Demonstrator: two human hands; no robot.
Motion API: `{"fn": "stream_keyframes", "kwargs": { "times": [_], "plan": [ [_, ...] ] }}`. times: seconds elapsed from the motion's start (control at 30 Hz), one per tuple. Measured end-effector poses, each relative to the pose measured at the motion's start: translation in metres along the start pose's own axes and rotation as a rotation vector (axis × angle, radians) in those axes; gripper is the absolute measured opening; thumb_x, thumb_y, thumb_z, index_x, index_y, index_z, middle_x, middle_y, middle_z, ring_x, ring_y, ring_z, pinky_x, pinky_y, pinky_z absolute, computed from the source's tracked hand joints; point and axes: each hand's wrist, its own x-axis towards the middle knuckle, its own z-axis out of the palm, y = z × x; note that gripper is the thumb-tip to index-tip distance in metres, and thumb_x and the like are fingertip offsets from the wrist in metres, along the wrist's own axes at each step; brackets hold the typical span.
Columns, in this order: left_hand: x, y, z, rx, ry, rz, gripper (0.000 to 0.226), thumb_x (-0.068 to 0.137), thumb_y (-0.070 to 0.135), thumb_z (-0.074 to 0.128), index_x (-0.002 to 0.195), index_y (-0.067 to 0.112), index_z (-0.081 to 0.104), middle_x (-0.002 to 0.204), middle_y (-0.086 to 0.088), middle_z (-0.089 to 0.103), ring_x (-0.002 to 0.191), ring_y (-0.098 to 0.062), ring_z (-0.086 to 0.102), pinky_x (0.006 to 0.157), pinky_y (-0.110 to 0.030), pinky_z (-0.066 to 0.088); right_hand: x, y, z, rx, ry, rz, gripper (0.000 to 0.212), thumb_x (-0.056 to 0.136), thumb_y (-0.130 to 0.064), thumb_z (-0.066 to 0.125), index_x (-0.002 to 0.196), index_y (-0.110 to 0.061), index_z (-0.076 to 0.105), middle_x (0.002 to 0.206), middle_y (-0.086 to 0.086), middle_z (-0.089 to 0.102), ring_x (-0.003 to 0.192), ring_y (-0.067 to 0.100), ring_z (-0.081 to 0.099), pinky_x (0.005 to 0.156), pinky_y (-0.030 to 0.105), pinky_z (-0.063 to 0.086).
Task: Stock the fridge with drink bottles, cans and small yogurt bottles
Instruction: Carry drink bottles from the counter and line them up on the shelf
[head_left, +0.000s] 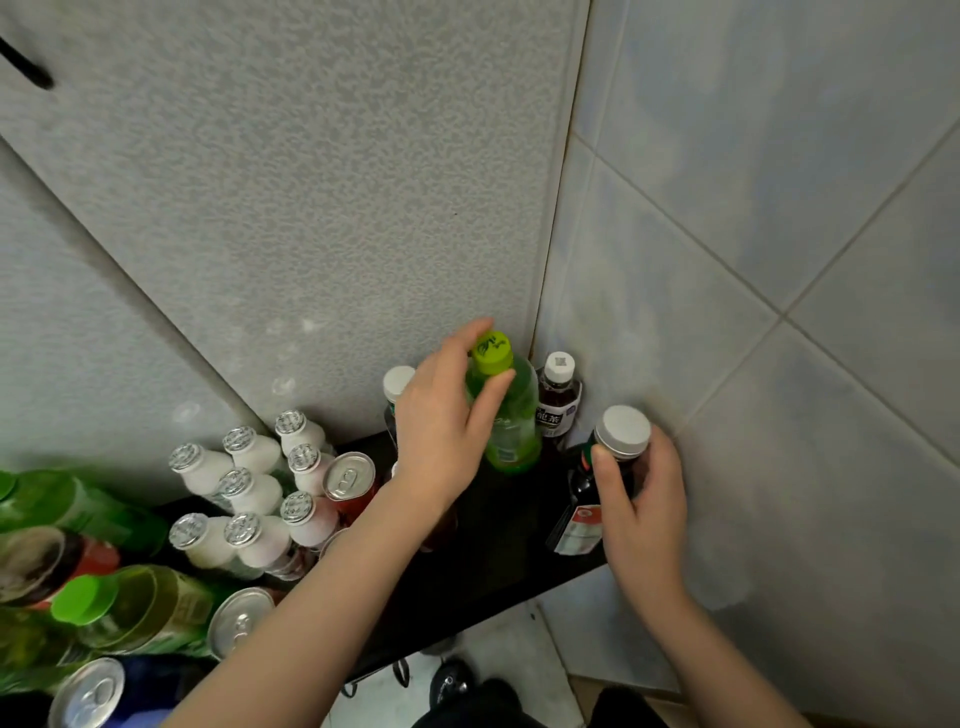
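Gripping a lime-capped green bottle (511, 415) high on its shoulder with the left hand (441, 431): thumb across the near side just under the cap, fingers curled round the far side. Leaning slightly, over the back of the black tabletop (493, 561); impossible to tell whether standing on it or raised just off it.

Clasping a dark bottle (576, 530) with the right hand (644, 499), thumb and fingers wrapped round the body right below the white cap. Tilted, with the base angled toward the left and the cap leaning toward the tiled wall (779, 260), at the right end of the tabletop.

Between the two held bottles, upright in the corner where the wall meets a grey textured panel (311, 182): a brown tea bottle (557, 400) with a white cap, just beside the green one. Behind the left hand, mostly hidden: another white-capped bottle (397, 382).

Further left on the tabletop, packed close together and upright: small yogurt bottles (249, 488) with foil lids, some white, some pale pink. Just beside them, a red can (349, 477) with its silver top showing.

At the far left, blurred: several green bottles (130, 608) lying or leaning, one with a bright green cap, and silver-topped cans (240, 621) among them.
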Motion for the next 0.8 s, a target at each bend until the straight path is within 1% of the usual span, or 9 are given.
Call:
{"fn": "stream_keyframes", "kwargs": {
  "times": [0.07,0.13,0.2,0.23,0.33,0.5,0.57,0.67,0.8],
  "plan": [
    [0.001,0.015,-0.006,-0.060,0.133,-0.013,0.046,0.088,0.048,0.051,0.130,0.035,0.040,0.123,0.029,0.046,0.110,0.007,0.050,0.091,-0.013,0.038,0.005,-0.010,-0.005,0.029,0.036,-0.059,0.031,0.084,-0.050,0.053,0.109,-0.031,0.053,0.102,-0.019,0.058,0.097,0.006,0.057,0.083,0.016,0.045],
    [-0.001,0.029,-0.012,-0.230,0.223,-0.039,0.045,0.090,0.045,0.052,0.132,0.037,0.039,0.126,0.027,0.049,0.118,-0.006,0.054,0.101,-0.030,0.043,0.010,-0.019,-0.007,0.061,0.058,-0.107,0.028,0.085,-0.049,0.053,0.109,-0.033,0.052,0.101,-0.024,0.056,0.097,0.004,0.056,0.082,0.013,0.043],
    [-0.003,0.043,-0.019,-0.376,0.293,-0.049,0.041,0.092,0.040,0.053,0.132,0.041,0.042,0.122,0.014,0.055,0.115,-0.022,0.058,0.099,-0.050,0.045,0.016,-0.029,-0.006,0.093,0.049,-0.139,0.028,0.086,-0.050,0.052,0.109,-0.034,0.051,0.102,-0.027,0.054,0.097,0.002,0.055,0.083,0.013,0.041],
    [-0.004,0.048,-0.023,-0.396,0.328,-0.046,0.039,0.093,0.040,0.053,0.131,0.041,0.043,0.118,0.010,0.057,0.112,-0.026,0.060,0.097,-0.053,0.045,0.019,-0.032,-0.006,0.110,0.034,-0.152,0.026,0.087,-0.049,0.052,0.109,-0.037,0.050,0.102,-0.029,0.053,0.097,-0.001,0.053,0.083,0.011,0.040],
    [-0.013,0.055,-0.043,-0.414,0.421,-0.058,0.038,0.095,0.040,0.051,0.131,0.034,0.046,0.107,0.015,0.061,0.103,-0.023,0.063,0.094,-0.050,0.048,0.022,-0.037,-0.003,0.165,-0.022,-0.199,0.022,0.088,-0.046,0.051,0.109,-0.039,0.050,0.102,-0.030,0.054,0.095,-0.007,0.051,0.082,0.010,0.038],
    [-0.050,0.055,-0.081,-0.438,0.479,-0.160,0.034,0.094,0.024,0.053,0.128,0.026,0.049,0.101,0.000,0.063,0.098,-0.028,0.064,0.091,-0.044,0.050,-0.004,-0.047,0.014,0.303,-0.198,-0.136,0.020,0.088,-0.046,0.051,0.108,-0.046,0.052,0.102,-0.020,0.058,0.100,0.008,0.055,0.088,0.027,0.044],
    [-0.073,0.056,-0.094,-0.399,0.509,-0.210,0.033,0.093,0.022,0.052,0.125,0.028,0.052,0.101,-0.001,0.065,0.097,-0.024,0.064,0.091,-0.042,0.051,-0.017,-0.051,0.018,0.323,-0.293,-0.130,0.018,0.088,-0.043,0.051,0.106,-0.042,0.053,0.101,-0.020,0.060,0.099,0.004,0.057,0.087,0.023,0.044],
    [-0.111,0.056,-0.115,-0.341,0.586,-0.320,0.029,0.089,0.025,0.055,0.117,0.033,0.057,0.108,-0.016,0.064,0.101,-0.028,0.063,0.092,-0.047,0.050,-0.032,-0.058,0.021,0.348,-0.455,-0.123,0.020,0.087,-0.044,0.050,0.106,-0.037,0.055,0.102,-0.023,0.062,0.099,-0.001,0.058,0.085,0.017,0.044],
    [-0.172,0.061,-0.147,-0.286,0.719,-0.414,0.026,0.085,0.028,0.058,0.111,0.031,0.059,0.108,-0.016,0.063,0.096,-0.024,0.063,0.085,-0.035,0.050,-0.063,-0.079,0.029,0.325,-0.705,-0.202,0.032,0.086,-0.048,0.050,0.117,-0.040,0.050,0.113,-0.022,0.058,0.110,0.000,0.054,0.094,0.017,0.042]
  ]
}}
